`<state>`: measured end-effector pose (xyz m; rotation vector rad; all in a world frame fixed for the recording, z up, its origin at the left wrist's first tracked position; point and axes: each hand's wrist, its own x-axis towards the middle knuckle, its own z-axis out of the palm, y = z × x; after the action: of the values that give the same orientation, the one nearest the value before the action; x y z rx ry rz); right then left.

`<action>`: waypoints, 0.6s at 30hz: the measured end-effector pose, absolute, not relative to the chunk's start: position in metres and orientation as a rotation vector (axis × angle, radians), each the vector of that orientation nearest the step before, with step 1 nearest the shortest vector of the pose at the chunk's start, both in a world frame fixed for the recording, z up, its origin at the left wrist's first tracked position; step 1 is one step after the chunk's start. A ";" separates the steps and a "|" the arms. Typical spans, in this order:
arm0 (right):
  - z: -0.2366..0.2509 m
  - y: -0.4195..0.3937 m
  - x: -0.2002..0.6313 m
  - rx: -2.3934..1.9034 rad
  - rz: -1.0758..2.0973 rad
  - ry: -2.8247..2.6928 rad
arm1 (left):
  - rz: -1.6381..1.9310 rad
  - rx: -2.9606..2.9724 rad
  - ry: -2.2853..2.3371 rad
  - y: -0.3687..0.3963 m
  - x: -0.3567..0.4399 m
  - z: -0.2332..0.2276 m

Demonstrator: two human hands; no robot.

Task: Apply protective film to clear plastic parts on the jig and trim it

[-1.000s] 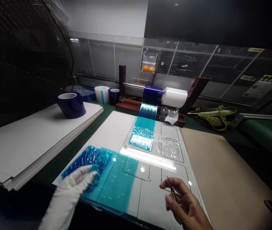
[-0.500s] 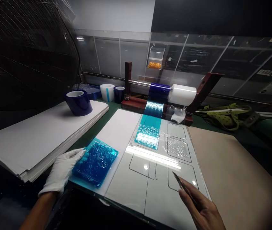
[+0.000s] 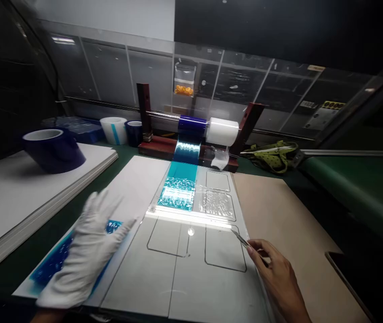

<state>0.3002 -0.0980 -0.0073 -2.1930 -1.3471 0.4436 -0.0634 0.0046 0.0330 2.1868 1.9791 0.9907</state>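
Holding tweezers (image 3: 240,239) in right hand (image 3: 280,280); labels unreadable.

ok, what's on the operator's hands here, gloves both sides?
No. The left hand wears a plain white glove that covers the fingers and reaches the wrist; it is motion-blurred. The right hand is bare, with no glove, sleeve, watch or ring visible.

The gloved left hand (image 3: 86,251) lies flat, fingers spread, on a blue film sheet (image 3: 55,260) near the counter's front left edge. The bare right hand (image 3: 277,278) pinches tweezers (image 3: 240,239) over the white template board (image 3: 191,269). A blue film roll (image 3: 191,125) sits on its holder toward the counter's far edge
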 end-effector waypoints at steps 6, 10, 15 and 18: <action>-0.008 -0.073 0.332 -2.405 0.240 -1.396 | 0.713 2.576 1.244 0.057 0.059 -0.012; -0.010 -0.051 0.340 -2.453 0.195 -1.423 | 0.592 2.682 1.014 0.084 0.131 -0.025; -0.016 -0.033 0.341 -2.443 0.236 -1.468 | 0.508 2.756 0.853 0.100 0.167 -0.027; -0.018 -0.027 0.341 -2.410 0.287 -1.470 | 0.470 2.779 0.813 0.103 0.170 -0.029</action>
<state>0.3409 -0.0270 -0.0177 -2.4099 -1.4697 0.2872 0.1705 0.1027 -0.0290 2.7788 0.8130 0.4696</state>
